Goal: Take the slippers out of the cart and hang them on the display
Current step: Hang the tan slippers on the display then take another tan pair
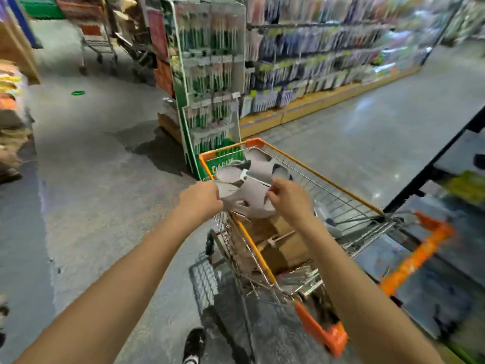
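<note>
The left hand (200,199) is gripping one end of a pale grey pair of slippers (248,185), fingers curled round it, while the right hand (288,198) is pinching the other end. The pair is hanging above the front of the orange-rimmed cart (328,182). Brown cardboard (286,248) is lying in the basket, partly hidden by the right forearm. Motion blur is smearing the shelves (328,59). A green display stand (210,82) is standing on the grey floor (105,179) just beyond the cart.

Shop aisle: long stocked shelves (328,61), hanging-goods display stand (210,74), wire shopping cart (341,198).
</note>
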A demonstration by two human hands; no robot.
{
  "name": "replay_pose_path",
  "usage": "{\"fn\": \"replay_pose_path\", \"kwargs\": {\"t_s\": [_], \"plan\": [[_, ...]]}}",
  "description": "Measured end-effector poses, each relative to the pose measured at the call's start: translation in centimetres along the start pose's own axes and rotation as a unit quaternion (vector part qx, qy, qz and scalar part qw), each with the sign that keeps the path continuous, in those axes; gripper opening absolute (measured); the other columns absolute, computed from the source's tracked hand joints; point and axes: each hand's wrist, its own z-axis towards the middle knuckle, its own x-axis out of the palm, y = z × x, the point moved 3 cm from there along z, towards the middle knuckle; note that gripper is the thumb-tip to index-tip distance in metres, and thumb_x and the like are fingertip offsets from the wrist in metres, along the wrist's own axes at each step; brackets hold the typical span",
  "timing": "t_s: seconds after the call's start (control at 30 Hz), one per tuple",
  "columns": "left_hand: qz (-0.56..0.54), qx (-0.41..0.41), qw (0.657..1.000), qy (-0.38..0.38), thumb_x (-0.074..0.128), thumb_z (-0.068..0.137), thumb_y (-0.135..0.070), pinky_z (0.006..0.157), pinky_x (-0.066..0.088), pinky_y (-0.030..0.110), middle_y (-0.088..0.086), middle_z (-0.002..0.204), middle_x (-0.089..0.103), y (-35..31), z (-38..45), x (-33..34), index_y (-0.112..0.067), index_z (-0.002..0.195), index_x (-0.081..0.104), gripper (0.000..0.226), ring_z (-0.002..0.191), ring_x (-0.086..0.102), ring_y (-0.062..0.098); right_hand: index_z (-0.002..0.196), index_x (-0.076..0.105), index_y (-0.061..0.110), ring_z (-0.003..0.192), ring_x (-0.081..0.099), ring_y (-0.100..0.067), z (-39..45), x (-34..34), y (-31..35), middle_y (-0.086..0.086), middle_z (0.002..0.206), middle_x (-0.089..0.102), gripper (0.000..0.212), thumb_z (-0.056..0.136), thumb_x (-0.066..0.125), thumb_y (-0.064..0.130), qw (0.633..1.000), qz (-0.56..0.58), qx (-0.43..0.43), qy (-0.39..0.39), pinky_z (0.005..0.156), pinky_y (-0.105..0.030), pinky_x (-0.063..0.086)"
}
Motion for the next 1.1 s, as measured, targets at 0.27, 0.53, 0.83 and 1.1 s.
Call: {"fn": "replay_pose_path", "kwargs": {"t_s": [0.27, 0.53, 0.83, 1.1], "plan": [[0.015, 0.14, 0.989, 0.046, 0.05, 0.088, -0.021, 0.071, 0.046, 0.033, 0.012, 0.099, 0.065, -2.1, 12.1, 2.2, -0.01, 0.097, 0.066, 0.022, 0.095, 0.06, 0.032, 0.086, 0.065, 0.006, 0.088, 0.06, -0.031, 6.7, 3.4, -3.8, -0.015, 0.091, 0.067, 0.016, 0.089, 0.055, 0.019, 0.987, 0.01, 0.157, -0.022, 0.068, -0.034, 0.043], [-0.011, 0.333, 0.931, 0.15, 0.045, 0.093, -0.023, 0.071, 0.043, 0.035, 0.013, 0.104, 0.063, -10.8, 14.4, 8.1, -0.008, 0.103, 0.063, 0.025, 0.098, 0.06, 0.032, 0.097, 0.065, 0.007, 0.094, 0.059, -0.031, 4.7, 3.8, -10.7, -0.014, 0.098, 0.066, 0.018, 0.091, 0.05, 0.016, 0.939, -0.019, 0.34, -0.043, 0.074, -0.039, 0.048], [0.035, 0.506, 0.825, 0.249, 0.048, 0.092, -0.02, 0.078, 0.045, 0.035, 0.016, 0.111, 0.062, -17.1, 11.4, 15.3, -0.004, 0.113, 0.059, 0.028, 0.101, 0.058, 0.031, 0.125, 0.046, 0.015, 0.104, 0.055, -0.035, 1.8, 7.4, -18.6, -0.013, 0.112, 0.058, 0.036, 0.091, 0.049, 0.024, 0.904, -0.015, 0.423, 0.054, 0.077, -0.041, 0.049], [0.113, 0.532, 0.807, 0.231, 0.048, 0.085, -0.013, 0.082, 0.034, 0.038, 0.016, 0.12, 0.05, -16.6, 13.4, 18.8, -0.004, 0.106, 0.055, 0.024, 0.111, 0.044, 0.033, 0.133, 0.04, 0.012, 0.119, 0.045, -0.039, 2.3, 10.8, -22.1, -0.014, 0.134, 0.047, 0.041, 0.094, 0.042, 0.024, 0.897, -0.058, 0.42, 0.125, 0.095, -0.049, 0.043]]}}
